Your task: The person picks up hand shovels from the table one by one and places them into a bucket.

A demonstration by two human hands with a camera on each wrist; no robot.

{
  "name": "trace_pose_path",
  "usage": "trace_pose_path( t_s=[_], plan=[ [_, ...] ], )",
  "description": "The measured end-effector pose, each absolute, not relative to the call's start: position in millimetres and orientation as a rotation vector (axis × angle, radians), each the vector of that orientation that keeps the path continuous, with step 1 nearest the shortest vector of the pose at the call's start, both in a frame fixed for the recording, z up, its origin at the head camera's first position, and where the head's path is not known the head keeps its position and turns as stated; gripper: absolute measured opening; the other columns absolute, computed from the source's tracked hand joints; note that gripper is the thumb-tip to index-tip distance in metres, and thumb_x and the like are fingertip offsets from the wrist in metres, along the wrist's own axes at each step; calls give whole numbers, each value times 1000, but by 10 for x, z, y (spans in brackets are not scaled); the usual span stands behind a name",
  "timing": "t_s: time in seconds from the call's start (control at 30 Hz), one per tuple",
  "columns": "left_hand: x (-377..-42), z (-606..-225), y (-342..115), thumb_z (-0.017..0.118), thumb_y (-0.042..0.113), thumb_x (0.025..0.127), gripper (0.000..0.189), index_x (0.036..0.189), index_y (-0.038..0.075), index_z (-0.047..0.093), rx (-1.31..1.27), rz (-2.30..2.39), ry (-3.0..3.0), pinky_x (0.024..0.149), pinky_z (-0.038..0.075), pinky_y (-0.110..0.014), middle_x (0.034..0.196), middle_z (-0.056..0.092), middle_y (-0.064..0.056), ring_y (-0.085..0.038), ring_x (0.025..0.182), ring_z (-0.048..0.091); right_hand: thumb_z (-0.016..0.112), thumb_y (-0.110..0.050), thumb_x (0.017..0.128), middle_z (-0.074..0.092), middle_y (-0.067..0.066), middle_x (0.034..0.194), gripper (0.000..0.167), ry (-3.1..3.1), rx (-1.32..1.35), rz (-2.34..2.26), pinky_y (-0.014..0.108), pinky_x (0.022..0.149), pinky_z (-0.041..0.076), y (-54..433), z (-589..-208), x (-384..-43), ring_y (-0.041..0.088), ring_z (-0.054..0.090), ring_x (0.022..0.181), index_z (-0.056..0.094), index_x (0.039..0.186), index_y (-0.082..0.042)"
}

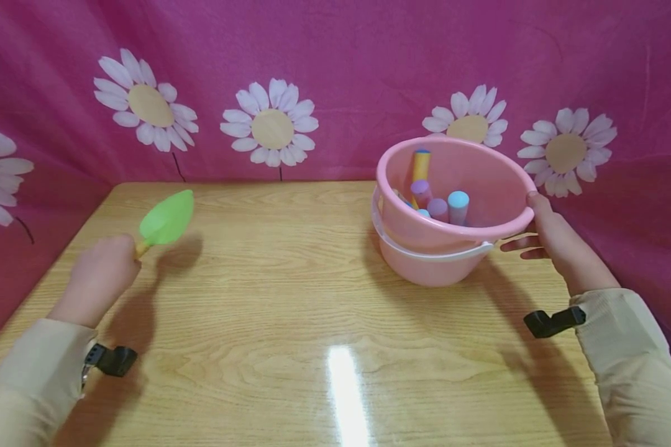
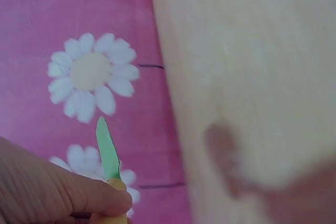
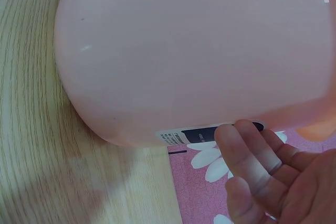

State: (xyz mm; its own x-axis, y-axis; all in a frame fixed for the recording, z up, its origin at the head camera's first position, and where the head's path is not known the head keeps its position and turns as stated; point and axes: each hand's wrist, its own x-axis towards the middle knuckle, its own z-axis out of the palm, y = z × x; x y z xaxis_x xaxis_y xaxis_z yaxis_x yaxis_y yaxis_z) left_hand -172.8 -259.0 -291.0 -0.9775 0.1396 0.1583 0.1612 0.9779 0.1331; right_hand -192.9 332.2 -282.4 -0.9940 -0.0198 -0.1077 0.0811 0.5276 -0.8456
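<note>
My left hand (image 1: 97,273) grips the yellow handle of a toy shovel (image 1: 168,218) with a green blade, held above the left part of the table. In the left wrist view the thumb lies along the handle and the blade (image 2: 108,148) shows nearly edge-on. A pink bucket (image 1: 425,245) at the right holds several coloured cylinders (image 1: 458,208), in yellow, purple and light blue. My right hand (image 1: 561,245) is at the bucket's right side, thumb against the rim. Its fingers (image 3: 247,156) are fairly straight beside the bucket's label (image 3: 202,134).
A white handle (image 1: 425,253) hangs down around the bucket's front. The wooden table (image 1: 268,292) lies below both hands, with a bright reflection near its front. Behind it hangs a magenta cloth (image 1: 358,68) with white flowers.
</note>
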Motion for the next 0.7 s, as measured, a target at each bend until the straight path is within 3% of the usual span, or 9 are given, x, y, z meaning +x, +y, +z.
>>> trace_pose_path(
  t_s=[0.13, 0.37, 0.53, 0.7],
  plan=[
    [-1799, -2686, -2417, 55, -9, 69, 17, 57, -2, 46, -320, -168, -2917, 42, 34, -43, 51, 44, -11, -26, 45, 43, 11, -58, 90, 61, -16, 74, 60, 2651, 44, -1484, 33, 56, 48, 3330, -2820, -1922, 10, 63, 67, 46, 109, -13],
    [-1919, -2378, -2090, 55, -9, 69, 19, 56, 0, 45, -392, -79, -2806, 44, 38, -50, 52, 45, -15, -34, 47, 47, 11, -59, 90, 61, -16, 74, 64, 2655, 48, -1480, 33, 56, 48, 3328, -2808, -1912, 9, 63, 67, 46, 111, -10],
    [-1952, -2306, -1915, 56, -8, 73, 8, 67, -6, 50, -386, -52, -2856, 46, 40, -48, 60, 48, -20, -37, 52, 49, 13, -59, 90, 61, -16, 77, 63, 2652, 39, -1458, 34, 57, 48, 3343, -2790, -1920, 11, 63, 68, 45, 113, -10],
    [-1959, -2328, -1851, 56, -7, 73, 9, 68, -7, 49, -358, -53, -2889, 42, 40, -46, 60, 49, -21, -37, 52, 50, 13, -59, 90, 60, -14, 80, 67, 2621, 5, -1405, 37, 60, 48, 3383, -2771, -1935, 13, 63, 71, 41, 119, -6]
  ],
)
